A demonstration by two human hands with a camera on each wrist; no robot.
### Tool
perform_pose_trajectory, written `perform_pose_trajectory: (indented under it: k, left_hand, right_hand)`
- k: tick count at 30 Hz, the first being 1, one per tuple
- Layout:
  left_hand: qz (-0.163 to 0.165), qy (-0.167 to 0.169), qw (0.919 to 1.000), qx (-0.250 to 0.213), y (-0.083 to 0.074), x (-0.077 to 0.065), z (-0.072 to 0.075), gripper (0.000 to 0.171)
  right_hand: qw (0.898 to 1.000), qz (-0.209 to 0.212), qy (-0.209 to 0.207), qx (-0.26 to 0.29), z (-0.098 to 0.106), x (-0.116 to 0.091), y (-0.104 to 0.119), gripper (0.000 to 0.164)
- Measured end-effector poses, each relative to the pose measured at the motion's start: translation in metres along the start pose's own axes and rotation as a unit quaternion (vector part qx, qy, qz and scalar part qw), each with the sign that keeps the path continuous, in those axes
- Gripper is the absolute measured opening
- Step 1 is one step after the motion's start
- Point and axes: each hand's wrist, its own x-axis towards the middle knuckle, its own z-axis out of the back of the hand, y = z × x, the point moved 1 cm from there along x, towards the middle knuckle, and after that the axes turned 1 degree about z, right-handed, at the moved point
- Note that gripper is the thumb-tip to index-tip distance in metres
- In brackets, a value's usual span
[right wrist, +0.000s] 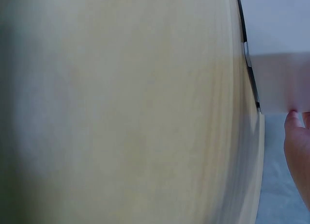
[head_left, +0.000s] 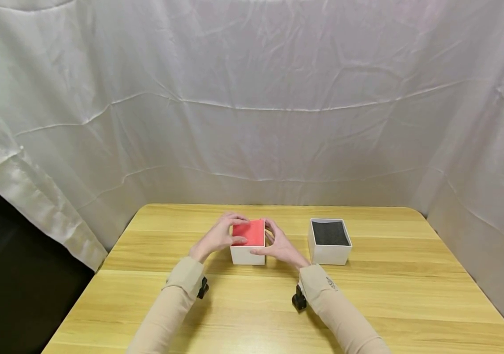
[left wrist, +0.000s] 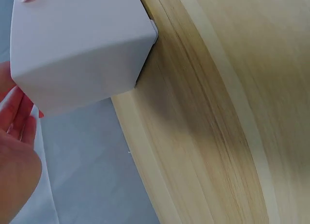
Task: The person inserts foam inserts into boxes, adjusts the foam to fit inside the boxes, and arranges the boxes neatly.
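A white box (head_left: 247, 255) stands on the table with a flat red piece (head_left: 254, 232) across its top. My left hand (head_left: 216, 237) reaches over the box's left rim, with thumb and fingers spread apart on the red piece. From the right, my right hand (head_left: 280, 246) holds the same box, its thumb on the front face and its fingers round the far right side. In the left wrist view, the box's plain white side (left wrist: 72, 40) hides part of the left fingers. Only the lower box corner (right wrist: 276, 83) and part of that hand show in the right wrist view.
A second white box (head_left: 330, 254) with a dark grey square piece (head_left: 331, 232) inside stands to the right of the first. Both are on a light wooden table (head_left: 252, 309). A pale curtain (head_left: 252, 142) hangs behind and at both sides.
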Motion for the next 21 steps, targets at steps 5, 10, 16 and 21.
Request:
perform_pose_trajectory:
  k: [5, 10, 16, 21]
  left_hand:
    - [-0.015, 0.026, 0.9995, -0.001, -0.0027, -0.0001, -0.0017, 0.05]
    - [-0.021, 0.04, 0.999, -0.001, -0.0036, 0.0007, -0.0026, 0.053]
    - [-0.018, 0.047, 0.9987, 0.0, -0.0035, 0.001, -0.002, 0.052]
    - [-0.027, 0.054, 0.9981, 0.013, -0.0035, 0.0022, -0.0018, 0.051]
  right_hand:
    - [1.0, -0.003, 0.002, 0.006, 0.0, -0.0006, 0.0018, 0.1]
    - [1.0, -0.002, 0.003, 0.007, 0.0007, -0.0012, 0.0018, 0.102]
    - [1.0, -0.005, 0.004, 0.004, 0.0003, -0.0021, 0.0018, 0.103]
    - [1.0, -0.009, -0.001, 0.005, 0.0006, -0.0024, 0.0014, 0.101]
